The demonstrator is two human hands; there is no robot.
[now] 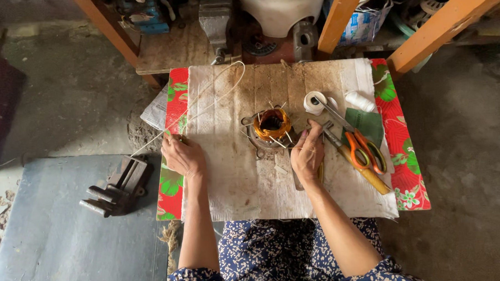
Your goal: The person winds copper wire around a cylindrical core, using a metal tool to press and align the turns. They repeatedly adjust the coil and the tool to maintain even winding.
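Observation:
A round metal motor stator [271,126] with copper-orange windings sits in the middle of a worn white cloth [234,174] on a low board. My left hand [182,155] rests at the cloth's left edge, pinching a long pale string [215,92] that loops up across the cloth. My right hand [308,153] lies just right of the stator, fingers curled on a thin thread that runs toward the windings. Orange-handled scissors [362,146] lie right of that hand.
A white tape roll [314,102], a white spool [360,101], a green sheet [364,124] and a yellow-handled tool [367,174] lie on the right. A small bench vise [118,186] sits on the floor at left. Wooden legs [445,23] and machine parts stand behind.

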